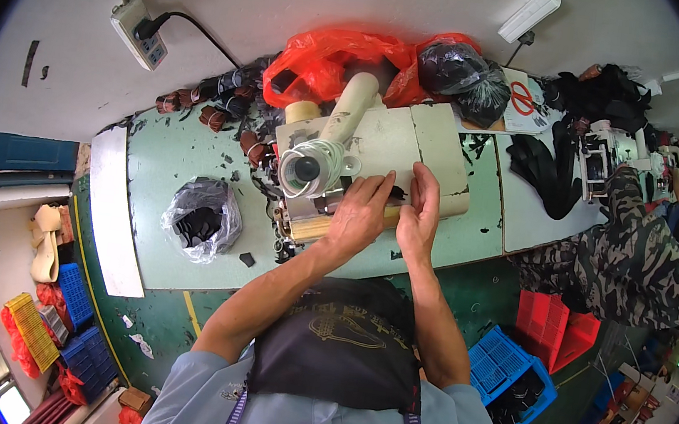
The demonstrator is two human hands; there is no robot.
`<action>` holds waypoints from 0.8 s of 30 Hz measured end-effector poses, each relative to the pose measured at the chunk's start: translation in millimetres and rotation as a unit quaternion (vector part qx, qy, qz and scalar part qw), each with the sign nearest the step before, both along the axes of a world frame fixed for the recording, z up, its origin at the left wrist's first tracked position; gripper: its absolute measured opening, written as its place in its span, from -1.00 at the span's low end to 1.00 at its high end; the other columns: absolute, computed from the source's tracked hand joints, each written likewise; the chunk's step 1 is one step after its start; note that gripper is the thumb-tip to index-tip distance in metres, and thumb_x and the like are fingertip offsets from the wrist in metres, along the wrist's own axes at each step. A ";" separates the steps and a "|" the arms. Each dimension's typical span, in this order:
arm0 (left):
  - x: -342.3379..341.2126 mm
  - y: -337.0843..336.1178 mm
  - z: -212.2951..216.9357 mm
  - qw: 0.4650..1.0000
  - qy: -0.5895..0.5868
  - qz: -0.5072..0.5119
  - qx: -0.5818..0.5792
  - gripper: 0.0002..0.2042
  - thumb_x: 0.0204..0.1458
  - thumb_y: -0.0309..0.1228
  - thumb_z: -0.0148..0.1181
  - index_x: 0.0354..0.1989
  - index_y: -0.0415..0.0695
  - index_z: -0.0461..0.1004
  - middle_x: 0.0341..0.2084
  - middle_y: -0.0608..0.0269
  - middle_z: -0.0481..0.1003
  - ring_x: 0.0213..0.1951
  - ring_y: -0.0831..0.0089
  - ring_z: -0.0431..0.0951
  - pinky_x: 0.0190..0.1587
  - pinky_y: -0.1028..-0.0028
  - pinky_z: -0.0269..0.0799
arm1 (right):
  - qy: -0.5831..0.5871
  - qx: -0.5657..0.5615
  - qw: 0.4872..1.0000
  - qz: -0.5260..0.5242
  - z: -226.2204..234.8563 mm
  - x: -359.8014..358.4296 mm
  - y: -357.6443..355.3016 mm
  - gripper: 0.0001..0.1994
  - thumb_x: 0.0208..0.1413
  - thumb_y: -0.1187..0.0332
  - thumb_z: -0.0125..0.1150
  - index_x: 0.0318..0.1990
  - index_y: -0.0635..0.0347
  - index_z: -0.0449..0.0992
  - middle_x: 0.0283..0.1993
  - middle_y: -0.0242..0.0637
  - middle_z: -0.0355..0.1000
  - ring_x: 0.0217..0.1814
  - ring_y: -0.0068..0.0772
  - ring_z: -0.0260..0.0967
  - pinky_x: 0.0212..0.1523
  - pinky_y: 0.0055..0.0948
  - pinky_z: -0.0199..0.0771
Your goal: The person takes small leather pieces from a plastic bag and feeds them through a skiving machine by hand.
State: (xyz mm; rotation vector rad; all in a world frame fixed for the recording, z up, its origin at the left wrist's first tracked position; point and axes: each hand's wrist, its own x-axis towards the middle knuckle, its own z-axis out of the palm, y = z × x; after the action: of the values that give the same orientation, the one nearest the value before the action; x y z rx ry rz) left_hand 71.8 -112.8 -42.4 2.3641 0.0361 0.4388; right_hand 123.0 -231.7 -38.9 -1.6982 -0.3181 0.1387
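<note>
A cream sewing machine with a wide bed stands on the pale green table. At its front, my left hand has its fingers bent close together over a small black piece. Part of that piece sticks out past the fingertips, and the rest is hidden under them. My right hand is just beside it, fingers stretched upward and thumb apart, near the piece's end. Left of my hands, a coil of white cord hangs around the machine's head.
An open clear plastic bag of black pieces sits on the table at left. Red plastic bags lie behind the machine. A person in camouflage works at right. Blue crate and red crate stand on the floor.
</note>
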 end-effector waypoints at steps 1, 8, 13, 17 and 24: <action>0.9 -0.9 -0.8 1.000 0.010 0.001 0.002 -0.47 -0.02 -0.60 0.22 0.21 -0.37 0.39 -0.10 -0.06 0.48 -0.13 0.02 0.47 -0.03 0.17 0.44 | 0.057 0.115 0.992 -0.012 -2.5 1.7 1.6 -0.25 -0.14 0.82 -0.26 0.34 0.31 0.22 0.38 -0.01 0.20 0.50 -0.08 0.11 0.53 -0.18 0.07; 4.7 -3.3 7.5 1.000 0.003 0.015 -0.014 -0.47 0.01 -0.60 0.19 0.24 -0.36 0.36 -0.11 -0.05 0.47 -0.14 0.04 0.46 -0.02 0.17 0.43 | 0.092 0.181 0.979 0.021 -1.2 8.7 2.2 -0.27 -0.12 0.80 -0.32 0.35 0.34 0.17 0.41 -0.02 0.14 0.55 -0.13 0.02 0.58 -0.16 -0.06; 4.7 -2.9 7.8 0.998 0.026 0.028 -0.042 -0.56 0.04 -0.57 0.23 0.15 -0.31 0.43 -0.12 -0.06 0.52 -0.11 0.00 0.49 -0.02 0.15 0.43 | 0.081 0.065 0.994 -0.041 -4.7 8.0 -4.4 -0.60 0.19 0.66 0.02 0.20 0.33 0.37 0.22 -0.11 0.36 0.26 -0.27 0.38 0.34 -0.30 0.34; 6.8 -2.2 5.5 0.997 0.009 0.041 -0.058 -0.64 0.04 -0.56 0.24 0.05 -0.29 0.48 -0.18 -0.03 0.55 -0.14 -0.01 0.51 -0.04 0.15 0.44 | 0.084 -0.039 0.995 -0.034 4.0 10.7 -8.7 -0.76 0.23 0.57 0.16 0.05 0.31 0.50 -0.03 -0.23 0.49 0.02 -0.40 0.49 0.10 -0.41 0.49; 4.1 2.4 12.5 0.991 0.038 0.045 -0.117 -0.67 0.03 -0.51 0.28 0.01 -0.25 0.54 -0.21 0.01 0.58 -0.12 0.02 0.55 -0.04 0.19 0.46 | 0.107 0.032 0.984 -0.140 -2.6 29.3 -19.5 -0.79 0.25 0.56 0.16 0.01 0.27 0.56 -0.19 -0.32 0.50 -0.13 -0.53 0.46 -0.05 -0.53 0.48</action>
State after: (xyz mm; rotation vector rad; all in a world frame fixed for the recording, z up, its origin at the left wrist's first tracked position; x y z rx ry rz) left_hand 75.9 -110.4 -29.9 2.1524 0.2177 0.3668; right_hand 152.4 -251.2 -41.5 -1.6293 0.0778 0.1008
